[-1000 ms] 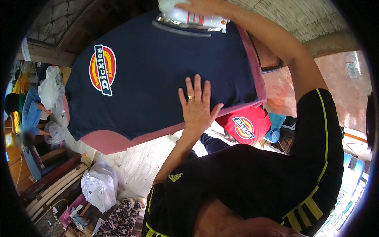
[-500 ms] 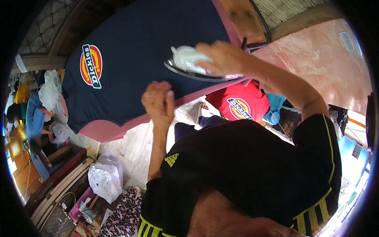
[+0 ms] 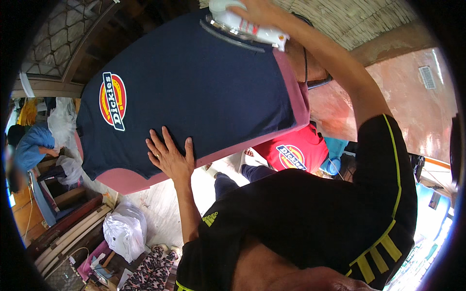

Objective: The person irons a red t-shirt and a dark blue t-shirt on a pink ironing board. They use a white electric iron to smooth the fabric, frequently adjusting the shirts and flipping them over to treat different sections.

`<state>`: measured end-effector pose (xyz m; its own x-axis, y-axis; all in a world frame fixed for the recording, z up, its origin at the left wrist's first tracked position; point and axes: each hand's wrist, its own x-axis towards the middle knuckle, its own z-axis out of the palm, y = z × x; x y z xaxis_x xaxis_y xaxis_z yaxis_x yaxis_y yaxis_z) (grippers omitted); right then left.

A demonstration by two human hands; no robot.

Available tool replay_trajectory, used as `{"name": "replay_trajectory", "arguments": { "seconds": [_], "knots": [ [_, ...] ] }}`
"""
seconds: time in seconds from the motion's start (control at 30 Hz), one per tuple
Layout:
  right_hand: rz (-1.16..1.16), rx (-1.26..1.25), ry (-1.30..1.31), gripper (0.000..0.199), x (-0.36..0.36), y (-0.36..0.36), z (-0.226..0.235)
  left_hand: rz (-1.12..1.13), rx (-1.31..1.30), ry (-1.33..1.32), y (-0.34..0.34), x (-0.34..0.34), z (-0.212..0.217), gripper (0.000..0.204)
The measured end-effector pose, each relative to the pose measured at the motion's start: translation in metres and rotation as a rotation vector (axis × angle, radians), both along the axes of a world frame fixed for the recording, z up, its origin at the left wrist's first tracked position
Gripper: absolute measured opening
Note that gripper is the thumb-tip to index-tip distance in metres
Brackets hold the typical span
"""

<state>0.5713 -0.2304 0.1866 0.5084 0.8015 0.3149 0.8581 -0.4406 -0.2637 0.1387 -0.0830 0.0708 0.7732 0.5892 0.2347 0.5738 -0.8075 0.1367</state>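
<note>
A navy blue T-shirt (image 3: 204, 92) with an oval red and yellow chest patch lies spread over a pink padded ironing board (image 3: 126, 182). My left hand (image 3: 170, 155) rests flat, fingers apart, on the shirt near the board's near edge; a ring shows on one finger. My right hand (image 3: 257, 12) grips a white clothes iron (image 3: 242, 26) at the far end of the shirt, at the top of the view. The iron's sole is down on the fabric.
A red T-shirt (image 3: 293, 153) with the same kind of patch lies below the board's right end. White plastic bags (image 3: 124, 233) sit on the floor at lower left, beside patterned cloth (image 3: 150, 271). A person in blue (image 3: 29, 145) bends at far left. A woven wall (image 3: 349, 19) stands behind.
My right hand has pushed the iron from the near part of the shirt out to its far end. My left hand has opened flat on the shirt near the board's edge.
</note>
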Motion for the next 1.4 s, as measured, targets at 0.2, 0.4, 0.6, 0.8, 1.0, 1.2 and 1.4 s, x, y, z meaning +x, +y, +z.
{"name": "replay_trajectory", "arguments": {
  "seconds": [0.2,0.4,0.6,0.8,1.0,1.2,1.4],
  "knots": [
    [-0.412,0.063,0.175,0.058,0.091,0.057,-0.002,-0.054,-0.014,-0.036,0.004,0.009,0.001,0.077],
    [-0.172,0.058,0.279,0.051,-0.036,0.052,-0.029,0.016,-0.018,0.011,0.003,-0.001,0.003,0.079],
    [0.155,-0.012,0.305,0.043,-0.170,0.061,0.000,-0.057,-0.094,-0.014,0.006,-0.003,0.002,0.078],
    [0.141,-0.016,0.162,0.050,-0.108,0.198,-0.005,-0.121,-0.188,-0.016,0.010,-0.044,0.003,0.077],
    [0.010,0.021,0.324,0.054,-0.101,0.267,0.011,-0.008,-0.121,0.013,0.034,-0.095,0.016,0.065],
    [0.036,0.010,0.185,0.050,-0.193,0.192,-0.007,-0.073,-0.199,-0.152,0.084,-0.139,-0.007,0.051],
    [0.082,-0.151,0.443,0.039,-0.320,0.106,0.003,-0.149,-0.300,-0.238,0.096,-0.147,-0.002,0.038]
  ]
}}
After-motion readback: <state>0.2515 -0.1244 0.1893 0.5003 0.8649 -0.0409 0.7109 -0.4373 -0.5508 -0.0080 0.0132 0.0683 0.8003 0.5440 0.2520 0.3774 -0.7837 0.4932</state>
